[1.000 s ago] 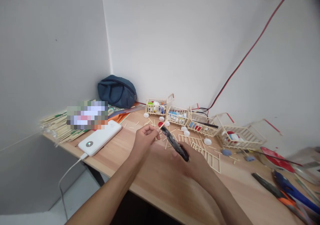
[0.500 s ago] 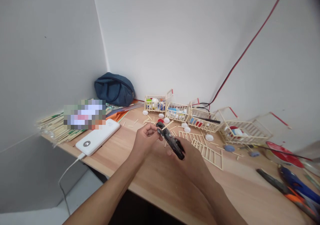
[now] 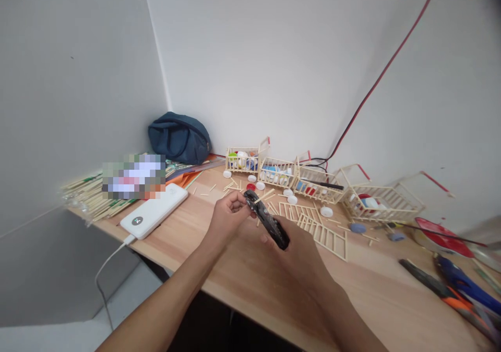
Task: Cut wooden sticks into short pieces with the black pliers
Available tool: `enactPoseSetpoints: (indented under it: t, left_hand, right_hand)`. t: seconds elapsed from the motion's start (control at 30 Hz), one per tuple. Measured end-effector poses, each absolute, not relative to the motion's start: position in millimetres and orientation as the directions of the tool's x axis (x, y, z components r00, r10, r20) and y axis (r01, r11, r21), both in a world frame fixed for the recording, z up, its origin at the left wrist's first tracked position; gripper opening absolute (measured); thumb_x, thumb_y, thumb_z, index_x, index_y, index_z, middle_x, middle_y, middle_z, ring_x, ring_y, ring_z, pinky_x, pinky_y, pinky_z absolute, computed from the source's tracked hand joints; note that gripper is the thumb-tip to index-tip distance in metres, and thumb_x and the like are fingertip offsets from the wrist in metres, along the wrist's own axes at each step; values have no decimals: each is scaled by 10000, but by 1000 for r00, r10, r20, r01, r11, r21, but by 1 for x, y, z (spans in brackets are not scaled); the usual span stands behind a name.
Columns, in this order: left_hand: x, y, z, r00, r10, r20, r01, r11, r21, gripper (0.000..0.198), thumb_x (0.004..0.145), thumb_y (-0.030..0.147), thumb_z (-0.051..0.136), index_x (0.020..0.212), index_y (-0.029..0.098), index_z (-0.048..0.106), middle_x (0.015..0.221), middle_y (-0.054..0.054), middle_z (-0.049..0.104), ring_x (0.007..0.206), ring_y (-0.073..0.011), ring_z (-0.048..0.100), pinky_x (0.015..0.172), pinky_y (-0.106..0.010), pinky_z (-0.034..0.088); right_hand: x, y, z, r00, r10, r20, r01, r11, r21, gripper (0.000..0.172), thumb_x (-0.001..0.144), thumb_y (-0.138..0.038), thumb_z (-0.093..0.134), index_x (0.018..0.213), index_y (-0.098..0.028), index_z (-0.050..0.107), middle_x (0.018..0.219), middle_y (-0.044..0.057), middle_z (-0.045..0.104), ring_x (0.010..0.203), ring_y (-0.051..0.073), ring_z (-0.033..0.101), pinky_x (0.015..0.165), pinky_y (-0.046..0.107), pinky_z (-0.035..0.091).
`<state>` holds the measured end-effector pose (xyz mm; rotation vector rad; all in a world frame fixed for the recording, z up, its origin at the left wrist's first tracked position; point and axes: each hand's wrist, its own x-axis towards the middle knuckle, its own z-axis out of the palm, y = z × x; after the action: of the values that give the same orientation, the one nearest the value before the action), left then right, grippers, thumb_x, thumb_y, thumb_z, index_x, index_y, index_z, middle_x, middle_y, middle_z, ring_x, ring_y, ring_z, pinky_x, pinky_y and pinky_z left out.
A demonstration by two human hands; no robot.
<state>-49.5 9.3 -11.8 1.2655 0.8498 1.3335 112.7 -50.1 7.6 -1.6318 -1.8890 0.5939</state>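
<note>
Right hand [image 3: 299,250] grips black-handled plier-like tool [image 3: 271,225] above wood-grain table [image 3: 242,273]

Left hand [image 3: 230,215] pinched narrow at tool's head; can't tell its grip. Pale thin wooden stick [image 3: 265,195] at head. White rectangular power bank [image 3: 156,211]: display unreadable.

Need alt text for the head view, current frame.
A right hand grips a black hand tool, with a left hand at its far end and a thin stick showing there, above a wooden table. Behind are small stick baskets along the wall; a blue bag and white power bank sit at left.
</note>
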Motion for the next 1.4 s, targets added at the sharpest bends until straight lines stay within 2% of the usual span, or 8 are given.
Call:
enactPoseSetpoints:
  t: [0.43, 0.6, 0.93, 1.13, 1.27, 1.4]
  left_hand:
    - [-51, 10, -11, 139, 966, 218, -180, -192, 965, 142, 672, 207, 655, 648, 155, 525, 608, 9, 630, 580, -105, 585, 579, -196, 407]
    - [-51, 10, -10, 156, 964, 217, -178, -189, 966, 158, 678, 236, 662, 641, 155, 531, 605, -1, 634, 583, -110, 589, 596, -207, 419]
    - [-54, 11, -13, 169, 958, 230, -110, -213, 971, 148, 691, 254, 652, 657, 151, 551, 635, -15, 643, 610, -121, 597, 608, -217, 422]
    - [-57, 13, -17, 193, 941, 277, -91, -264, 960, 111, 715, 238, 624, 690, 155, 554, 686, -26, 642, 656, -134, 604, 643, -229, 430]
    - [-59, 11, -16, 147, 930, 336, -101, -323, 941, 64, 722, 214, 600, 709, 164, 562, 699, -13, 631, 679, -134, 603, 670, -229, 434]
    - [-60, 10, -14, 119, 929, 349, -89, -340, 936, 54, 728, 216, 587, 716, 167, 567, 707, -10, 629, 690, -138, 605, 684, -235, 441]
  right_hand:
    - [113, -51, 3, -63, 991, 122, 762, 126, -635, 245, 769, -420, 545, 886, -211, 596, 747, 18, 654, 659, 180, 558, 592, 259, 354]
    - [114, -50, -6, -32, 993, 112, 832, 88, -548, 266, 778, -473, 530, 734, -211, 533, 667, 17, 629, 600, 172, 531, 545, 252, 316]
    - [114, -48, -12, -28, 989, 147, 921, 83, -382, 422, 831, -579, 415, 660, -209, 522, 586, 39, 613, 532, 169, 531, 507, 258, 256]
    - [111, -45, -17, -36, 980, 196, 938, 100, -332, 449, 855, -578, 385, 658, -204, 539, 587, 48, 618, 550, 176, 550, 510, 255, 250]
    - [109, -42, -14, -19, 976, 218, 954, 83, -289, 441, 844, -587, 405, 664, -207, 534, 629, 50, 638, 590, 184, 568, 523, 250, 256]
    - [105, -43, -7, -16, 985, 171, 961, 62, -271, 444, 837, -614, 391, 710, -216, 543, 668, 47, 645, 624, 192, 576, 526, 248, 252]
